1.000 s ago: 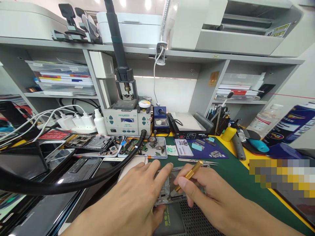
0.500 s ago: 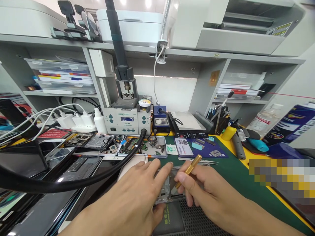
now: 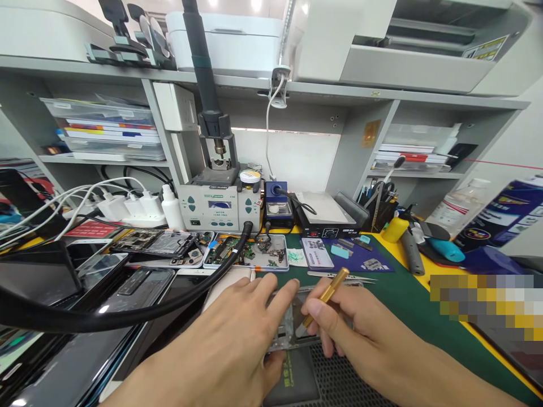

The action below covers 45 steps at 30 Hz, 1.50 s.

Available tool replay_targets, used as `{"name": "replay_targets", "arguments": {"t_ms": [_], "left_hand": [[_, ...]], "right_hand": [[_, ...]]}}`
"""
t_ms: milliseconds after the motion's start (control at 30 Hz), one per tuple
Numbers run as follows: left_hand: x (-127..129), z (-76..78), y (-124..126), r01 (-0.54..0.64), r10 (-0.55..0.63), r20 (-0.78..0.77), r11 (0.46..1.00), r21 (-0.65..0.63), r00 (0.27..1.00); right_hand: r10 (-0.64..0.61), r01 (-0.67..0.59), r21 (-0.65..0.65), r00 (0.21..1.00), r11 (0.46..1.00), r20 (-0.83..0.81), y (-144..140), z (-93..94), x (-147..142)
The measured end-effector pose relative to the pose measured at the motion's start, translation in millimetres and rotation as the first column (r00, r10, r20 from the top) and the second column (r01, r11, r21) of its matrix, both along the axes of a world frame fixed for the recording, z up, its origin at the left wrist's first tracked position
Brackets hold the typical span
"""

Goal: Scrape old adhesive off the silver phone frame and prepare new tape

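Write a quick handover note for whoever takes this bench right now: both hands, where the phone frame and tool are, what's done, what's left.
Left hand: pressing flat on the phone frame, fingers spread, steadying it.
Right hand: pinching the brass tool, tip down inside the frame.
Frame lies on the green mat, partly over a dark grille; tweezers just behind it, parts tray further back.
Done: frame is open and bare.
Left: likely the tip work inside the frame; I can't tell how far along.

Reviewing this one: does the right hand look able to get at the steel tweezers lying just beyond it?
Probably yes. The tweezers lie bare on the green mat just past the right hand, though it already holds the gold tool.
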<state>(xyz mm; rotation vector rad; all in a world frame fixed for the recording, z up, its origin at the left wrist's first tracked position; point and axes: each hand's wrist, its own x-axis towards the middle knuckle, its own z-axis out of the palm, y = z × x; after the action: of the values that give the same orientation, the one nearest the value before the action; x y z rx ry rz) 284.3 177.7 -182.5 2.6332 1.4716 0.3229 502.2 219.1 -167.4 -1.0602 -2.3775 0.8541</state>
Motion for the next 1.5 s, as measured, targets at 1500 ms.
{"name": "replay_targets", "arguments": {"t_ms": [1500], "left_hand": [[-1.2, -1.2, -1.1, -0.006, 0.006, 0.003, 1.000, 0.007, 1.000]], "right_hand": [[0.046, -0.047, 0.089, 0.999, 0.995, 0.009, -1.3, -5.5, 2.2]]}}
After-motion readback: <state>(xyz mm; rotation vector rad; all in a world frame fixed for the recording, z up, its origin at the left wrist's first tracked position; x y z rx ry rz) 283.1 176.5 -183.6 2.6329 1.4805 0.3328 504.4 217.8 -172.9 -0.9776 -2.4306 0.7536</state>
